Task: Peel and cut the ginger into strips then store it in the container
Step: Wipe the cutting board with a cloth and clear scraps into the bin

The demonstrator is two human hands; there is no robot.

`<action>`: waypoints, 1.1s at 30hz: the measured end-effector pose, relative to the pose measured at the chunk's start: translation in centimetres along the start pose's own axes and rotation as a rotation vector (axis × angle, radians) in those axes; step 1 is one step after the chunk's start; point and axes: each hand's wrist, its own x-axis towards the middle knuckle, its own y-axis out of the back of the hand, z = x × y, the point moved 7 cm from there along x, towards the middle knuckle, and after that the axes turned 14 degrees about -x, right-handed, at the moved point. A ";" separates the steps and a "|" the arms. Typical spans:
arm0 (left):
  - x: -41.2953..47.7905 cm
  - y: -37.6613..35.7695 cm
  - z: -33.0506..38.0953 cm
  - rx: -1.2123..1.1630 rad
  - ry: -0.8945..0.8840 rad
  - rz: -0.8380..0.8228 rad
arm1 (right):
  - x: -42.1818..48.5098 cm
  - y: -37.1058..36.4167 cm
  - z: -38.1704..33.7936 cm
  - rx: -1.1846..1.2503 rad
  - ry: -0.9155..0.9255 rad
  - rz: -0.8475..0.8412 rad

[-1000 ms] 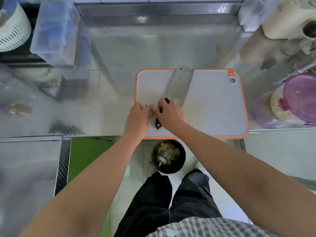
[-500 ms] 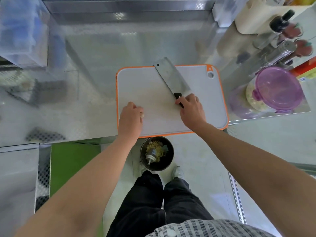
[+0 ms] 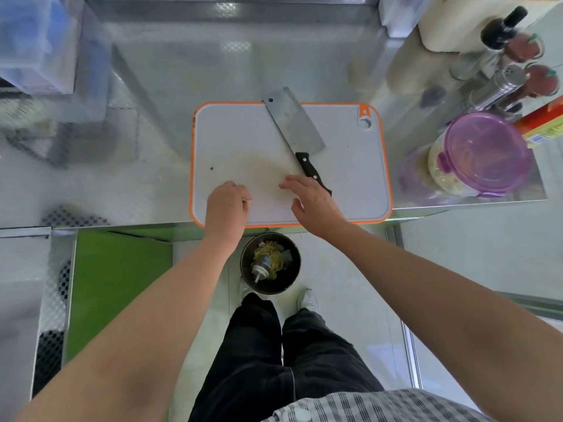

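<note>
My left hand (image 3: pixel 227 205) rests on the near left part of the cutting board (image 3: pixel 350 184), curled tight round a small pale bit I take for the ginger (image 3: pixel 247 199); most of it is hidden. My right hand (image 3: pixel 310 202) hovers spread and empty, just short of the cleaver (image 3: pixel 294 123), which lies flat across the board's far middle, handle toward me. I should grip that handle fully, set the ginger flat-side down mid-board, and lead with my knuckles. The purple-lidded container (image 3: pixel 484 153) waits right of the board.
</note>
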 end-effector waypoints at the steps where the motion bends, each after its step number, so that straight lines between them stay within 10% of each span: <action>1: -0.3 -0.2 0.3 -0.024 -0.012 -0.007 | -0.1 0.4 0.1 0.014 0.003 0.023; 12: -6.4 -5.5 4.7 -0.077 -0.072 -0.320 | -1.7 2.1 2.7 0.100 -0.041 0.161; 33: -2.1 -4.1 5.4 0.140 -0.144 -0.158 | 0.6 3.0 9.9 0.024 -0.321 0.014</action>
